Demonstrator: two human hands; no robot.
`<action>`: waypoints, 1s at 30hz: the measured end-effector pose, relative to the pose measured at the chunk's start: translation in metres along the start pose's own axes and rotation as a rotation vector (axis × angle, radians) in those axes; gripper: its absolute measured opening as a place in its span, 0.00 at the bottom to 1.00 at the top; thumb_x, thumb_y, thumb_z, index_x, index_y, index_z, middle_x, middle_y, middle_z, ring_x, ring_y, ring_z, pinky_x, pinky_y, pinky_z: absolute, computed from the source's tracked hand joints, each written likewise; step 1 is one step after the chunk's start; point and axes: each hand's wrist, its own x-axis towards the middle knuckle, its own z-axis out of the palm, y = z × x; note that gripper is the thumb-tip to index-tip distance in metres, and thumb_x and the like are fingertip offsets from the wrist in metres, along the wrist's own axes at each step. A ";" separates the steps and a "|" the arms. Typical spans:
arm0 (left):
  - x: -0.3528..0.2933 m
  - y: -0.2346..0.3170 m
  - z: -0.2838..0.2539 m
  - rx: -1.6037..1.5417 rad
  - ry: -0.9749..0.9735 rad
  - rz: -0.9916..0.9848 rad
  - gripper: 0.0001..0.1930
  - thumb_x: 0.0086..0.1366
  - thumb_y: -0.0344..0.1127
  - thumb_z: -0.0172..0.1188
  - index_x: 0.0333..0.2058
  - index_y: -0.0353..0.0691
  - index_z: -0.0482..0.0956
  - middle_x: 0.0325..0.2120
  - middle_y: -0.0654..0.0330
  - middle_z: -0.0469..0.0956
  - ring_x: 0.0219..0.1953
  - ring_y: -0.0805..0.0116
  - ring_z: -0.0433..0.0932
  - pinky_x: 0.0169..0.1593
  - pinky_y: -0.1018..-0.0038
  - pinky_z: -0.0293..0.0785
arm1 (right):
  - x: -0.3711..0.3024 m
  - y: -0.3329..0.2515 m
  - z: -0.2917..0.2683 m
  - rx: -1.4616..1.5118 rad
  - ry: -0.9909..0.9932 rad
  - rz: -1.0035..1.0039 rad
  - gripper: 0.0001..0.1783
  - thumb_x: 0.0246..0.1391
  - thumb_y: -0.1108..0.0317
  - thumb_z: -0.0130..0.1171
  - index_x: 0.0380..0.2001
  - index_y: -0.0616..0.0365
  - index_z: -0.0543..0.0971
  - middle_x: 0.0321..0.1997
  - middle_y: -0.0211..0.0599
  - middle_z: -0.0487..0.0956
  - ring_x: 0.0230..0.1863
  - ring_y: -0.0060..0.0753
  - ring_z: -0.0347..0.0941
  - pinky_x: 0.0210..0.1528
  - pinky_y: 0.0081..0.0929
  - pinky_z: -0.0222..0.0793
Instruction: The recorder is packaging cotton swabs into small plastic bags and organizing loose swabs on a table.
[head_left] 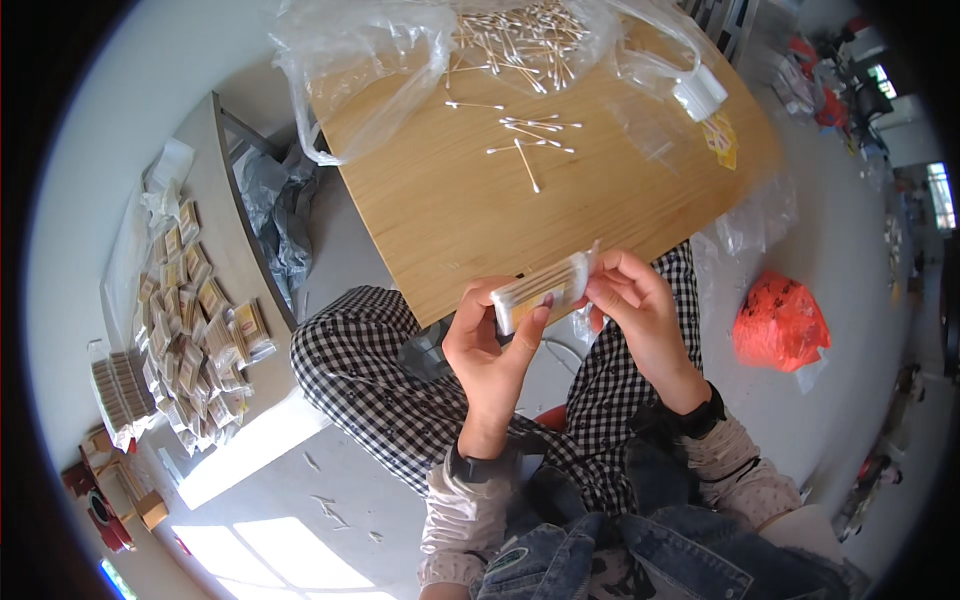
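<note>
Just off the near edge of the wooden table (420, 210), my left hand (487, 355) grips a small clear packet of cotton swabs (540, 288) with a yellowish label. The thumb presses on its front and the fingers wrap behind. At the packet's right end, my right hand (645, 315) pinches its clear plastic edge between thumb and fingers. Beyond the hands, several loose cotton swabs (528, 165) lie scattered on the tabletop. A large heap of cotton swabs (525, 40) rests at the far edge on clear plastic.
A crumpled clear plastic bag (370, 75) covers the table's far left. At the far right lie a white bundle (698, 95) and a yellow label (720, 140). Many filled packets (190, 320) pile on a side table at left. A red plastic bag (780, 322) sits on the floor at right.
</note>
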 end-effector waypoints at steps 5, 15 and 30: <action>-0.002 0.022 -0.019 0.162 0.049 0.354 0.14 0.47 0.21 0.71 0.36 0.34 0.81 0.34 0.56 0.79 0.36 0.63 0.77 0.41 0.72 0.74 | -0.001 0.011 0.033 -0.144 -0.081 -0.135 0.11 0.62 0.76 0.57 0.47 0.63 0.73 0.44 0.32 0.79 0.46 0.21 0.75 0.48 0.20 0.71; -0.007 0.036 -0.068 0.279 0.262 0.627 0.22 0.37 0.24 0.70 0.37 0.34 0.83 0.33 0.56 0.79 0.34 0.61 0.76 0.36 0.70 0.72 | 0.024 0.016 0.090 -0.180 -0.295 -0.069 0.06 0.61 0.75 0.57 0.41 0.64 0.78 0.40 0.34 0.82 0.41 0.21 0.78 0.46 0.20 0.73; 0.002 0.039 -0.109 0.092 0.611 0.525 0.22 0.38 0.21 0.70 0.38 0.35 0.83 0.32 0.58 0.78 0.34 0.62 0.75 0.38 0.71 0.71 | 0.054 0.025 0.160 -0.279 -0.345 0.070 0.05 0.59 0.74 0.60 0.38 0.60 0.78 0.36 0.27 0.80 0.39 0.18 0.76 0.43 0.19 0.71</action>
